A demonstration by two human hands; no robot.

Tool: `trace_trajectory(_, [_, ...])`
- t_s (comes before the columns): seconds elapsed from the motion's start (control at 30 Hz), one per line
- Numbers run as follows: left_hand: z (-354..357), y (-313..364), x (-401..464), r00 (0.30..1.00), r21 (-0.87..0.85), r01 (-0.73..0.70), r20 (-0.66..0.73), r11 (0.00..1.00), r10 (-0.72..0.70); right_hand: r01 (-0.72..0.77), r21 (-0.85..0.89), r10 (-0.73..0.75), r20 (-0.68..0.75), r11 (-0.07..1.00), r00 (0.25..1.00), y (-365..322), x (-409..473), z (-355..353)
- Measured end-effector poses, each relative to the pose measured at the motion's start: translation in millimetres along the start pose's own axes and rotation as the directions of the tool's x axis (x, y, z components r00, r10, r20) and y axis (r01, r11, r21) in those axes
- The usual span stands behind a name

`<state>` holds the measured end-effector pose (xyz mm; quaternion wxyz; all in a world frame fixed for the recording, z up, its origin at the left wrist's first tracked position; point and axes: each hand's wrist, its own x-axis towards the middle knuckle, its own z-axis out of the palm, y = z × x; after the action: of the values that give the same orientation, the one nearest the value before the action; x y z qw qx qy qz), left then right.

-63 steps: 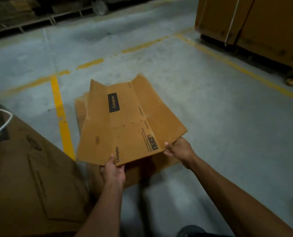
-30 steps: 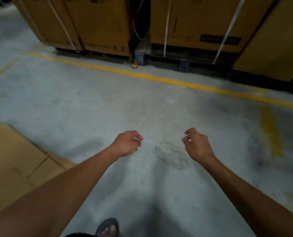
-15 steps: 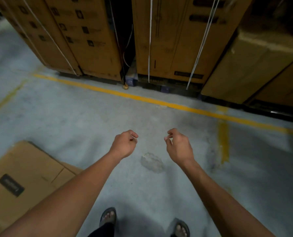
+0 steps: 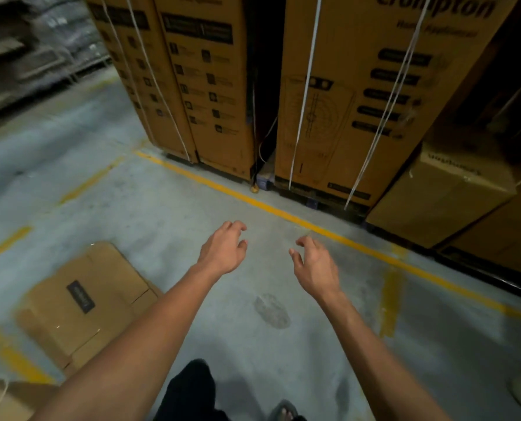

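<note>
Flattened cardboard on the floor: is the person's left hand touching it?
Apart. The head view shows the left hand held in the air, with bare grey floor between it and the flattened cardboard.

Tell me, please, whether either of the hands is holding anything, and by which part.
Nothing is held: the left hand and right hand hover above the floor, fingers loosely curled, touching nothing.

Both forearms [image 4: 149, 338] were bare as far as the frame showed, as were the left hand [image 4: 222, 250] and the right hand [image 4: 315, 265]. Black trousers [image 4: 189, 387] covered one leg, and a dark open-toed sandal [image 4: 283, 412] left the toes uncovered.
</note>
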<state>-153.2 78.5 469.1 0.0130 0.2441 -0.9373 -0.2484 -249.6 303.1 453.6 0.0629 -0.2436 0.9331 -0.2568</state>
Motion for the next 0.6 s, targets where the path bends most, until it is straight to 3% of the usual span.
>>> trace_trajectory(0.3, [6, -96, -46, 0.962, -0.06, 0.274, 0.009, 0.96, -0.274, 0.083, 0.042, -0.088, 0.146, 0.996, 0.985, -28, 16, 49])
trace_trajectory(0.6, [-23, -248, -14, 0.831, -0.325, 0.499, -0.083, 0.803, -0.55, 0.304, 0.087, -0.315, 0.342, 0.949, 0.885, -179, 99, 155])
